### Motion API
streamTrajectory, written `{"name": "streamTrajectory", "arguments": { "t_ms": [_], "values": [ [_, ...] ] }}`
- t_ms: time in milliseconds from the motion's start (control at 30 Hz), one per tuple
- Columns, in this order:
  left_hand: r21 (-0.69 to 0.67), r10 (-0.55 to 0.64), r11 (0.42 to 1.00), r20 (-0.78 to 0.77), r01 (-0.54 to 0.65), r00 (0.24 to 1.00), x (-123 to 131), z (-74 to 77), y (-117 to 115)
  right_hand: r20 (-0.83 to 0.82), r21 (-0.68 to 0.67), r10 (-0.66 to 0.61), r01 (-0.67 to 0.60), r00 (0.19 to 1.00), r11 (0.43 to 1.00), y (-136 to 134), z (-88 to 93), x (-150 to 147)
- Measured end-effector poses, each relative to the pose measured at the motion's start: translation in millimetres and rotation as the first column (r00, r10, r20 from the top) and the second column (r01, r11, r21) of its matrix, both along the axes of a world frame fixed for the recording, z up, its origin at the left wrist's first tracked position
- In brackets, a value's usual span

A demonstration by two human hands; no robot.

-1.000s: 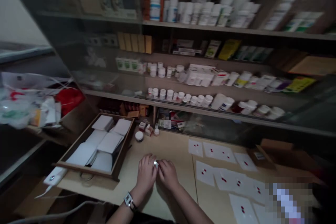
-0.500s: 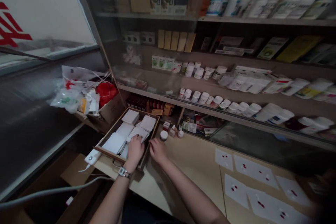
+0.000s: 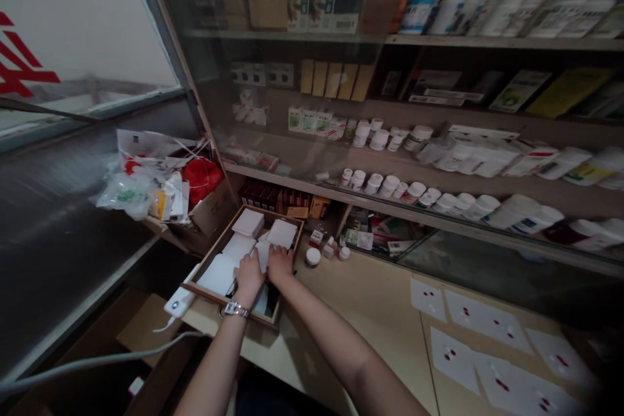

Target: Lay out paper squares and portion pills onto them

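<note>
Your hands were close together in the tray [image 3: 207, 294] on the table [image 3: 336, 292], the left [image 3: 249, 278] and right [image 3: 281, 265] both at the middle white papers [image 3: 262, 253]; whether either gripped a sheet could not be told. A jar [image 3: 312, 257] stood just beside the tray; pill-topped slips [image 3: 482, 318] lay well to the right.

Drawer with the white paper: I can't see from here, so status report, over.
Left hand and right hand at white paper inside drawer. Grip unclear. White-lidded jar beside drawer, clear of both hands.
</note>
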State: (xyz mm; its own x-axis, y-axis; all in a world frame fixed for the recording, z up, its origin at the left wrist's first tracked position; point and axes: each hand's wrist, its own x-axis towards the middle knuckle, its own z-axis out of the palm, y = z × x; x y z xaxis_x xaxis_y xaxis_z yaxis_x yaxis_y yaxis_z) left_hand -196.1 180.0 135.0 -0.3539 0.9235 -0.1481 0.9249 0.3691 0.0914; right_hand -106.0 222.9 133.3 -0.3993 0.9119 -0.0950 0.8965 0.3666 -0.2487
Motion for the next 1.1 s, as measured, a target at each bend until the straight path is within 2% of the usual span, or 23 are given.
{"name": "streamTrajectory", "arguments": {
  "t_ms": [233,433,500,533,600,667,700,767,833,867,900,933,1000,1100],
  "values": [
    [0.103,0.045,0.994,-0.022,-0.042,0.999,8.6,8.6,-2.9,-0.134,-0.094,-0.072,0.059,0.988,0.994,4.9,9.0,-0.1],
    [0.256,0.087,0.958,0.153,-0.125,0.984,2.0,23.1,-14.2,-0.276,-0.16,-0.049,0.004,0.96,0.987,4.4,21.4,20.9],
    [0.297,0.037,0.948,0.246,-0.112,0.969,0.0,36.2,-19.2,-0.426,-0.161,-0.04,-0.032,0.904,0.986,1.5,36.0,42.5],
    [0.32,-0.008,0.943,0.3,-0.093,0.954,0.8,44.6,-21.4,-0.527,-0.161,-0.029,-0.066,0.849,0.985,-0.9,46.1,56.8],
    [0.4,-0.121,0.914,0.408,-0.059,0.905,8.0,62.9,-25.0,-0.722,-0.144,0.02,-0.179,0.692,0.973,-8.1,70.1,91.7],
    [0.508,-0.278,0.86,0.536,-0.041,0.797,23.6,78.0,-28.2,-0.803,-0.122,0.075,-0.285,0.591,0.951,-18.6,94.7,131.3],
    [0.527,-0.34,0.848,0.619,-0.053,0.708,34.3,82.4,-30.3,-0.813,-0.125,0.086,-0.317,0.575,0.94,-24.7,104.8,151.2],
    [0.473,-0.388,0.876,0.805,-0.091,0.45,60.2,81.9,-36.9,-0.805,-0.167,0.079,-0.352,0.588,0.921,-38.4,115.9,188.8],
    [0.316,-0.303,0.946,0.942,-0.074,0.141,89.1,68.6,-48.1,-0.785,-0.247,0.027,-0.353,0.619,0.902,-52.9,110.7,220.3],
    [0.209,-0.209,0.978,0.978,-0.024,0.012,103.7,57.9,-55.5,-0.777,-0.292,-0.022,-0.331,0.629,0.897,-60.2,101.6,233.0],
    [0.086,-0.083,0.996,0.994,0.037,-0.078,117.6,45.5,-63.8,-0.771,-0.336,-0.086,-0.289,0.631,0.896,-67.1,89.0,243.6],
    [-0.027,0.037,0.997,0.99,0.076,-0.135,130.6,32.2,-72.4,-0.766,-0.376,-0.164,-0.226,0.622,0.899,-73.7,73.5,252.0],
    [-0.179,0.18,0.984,0.966,0.022,-0.186,152.5,6.4,-88.5,-0.755,-0.43,-0.32,-0.064,0.573,0.901,-85.0,38.4,262.7],
    [-0.253,0.246,0.967,0.948,-0.008,-0.204,173.6,-22.2,-103.5,-0.765,-0.46,-0.436,0.072,0.473,0.885,-98.2,-11.3,267.3]
  ]
}}
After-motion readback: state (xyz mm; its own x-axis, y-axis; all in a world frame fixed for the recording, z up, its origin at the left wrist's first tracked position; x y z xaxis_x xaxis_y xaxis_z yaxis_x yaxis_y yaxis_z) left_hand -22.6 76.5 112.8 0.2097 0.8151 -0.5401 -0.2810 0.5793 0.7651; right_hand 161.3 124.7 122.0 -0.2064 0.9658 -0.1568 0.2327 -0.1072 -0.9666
